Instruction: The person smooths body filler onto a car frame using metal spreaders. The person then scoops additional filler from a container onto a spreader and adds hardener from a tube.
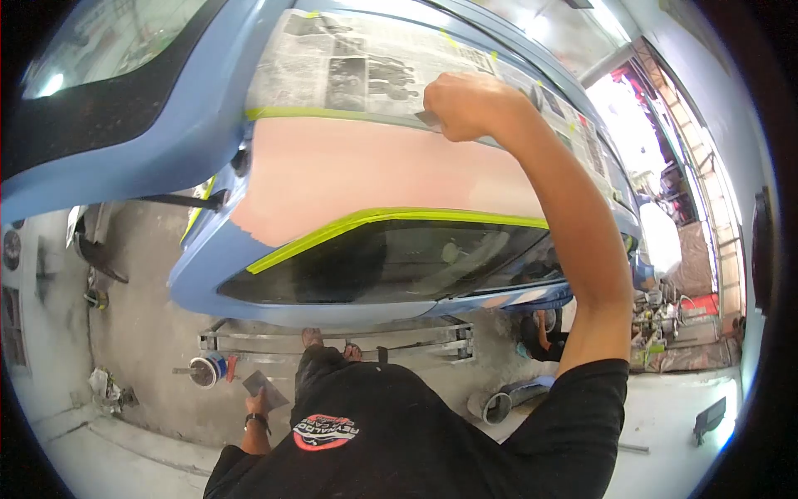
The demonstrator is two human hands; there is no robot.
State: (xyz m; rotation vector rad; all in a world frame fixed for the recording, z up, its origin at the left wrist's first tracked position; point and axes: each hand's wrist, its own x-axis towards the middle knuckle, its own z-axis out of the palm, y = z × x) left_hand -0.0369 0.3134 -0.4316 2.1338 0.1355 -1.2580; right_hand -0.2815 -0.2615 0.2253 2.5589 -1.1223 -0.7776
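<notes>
My right hand [472, 104] is closed around a small grey putty spreader [428, 119], only a corner of which shows. It is over the blue car's roof, at the border between the newspaper masking [366, 71] and a smooth pink filler area [357, 162]. Low at the left, my left hand [258, 404] grips a flat dark grey plate [268, 387], held away from the car. Yellow-green tape [349, 218] edges the pink area above the side window [382, 258], and another strip runs along the newspaper.
The raised tailgate [125, 158] hangs at the left. Beneath me is a metal trestle [399, 343], with a bucket [208, 371] left of it. Another person [544, 333] is low beside the car. Car parts [519, 395] lie on the floor.
</notes>
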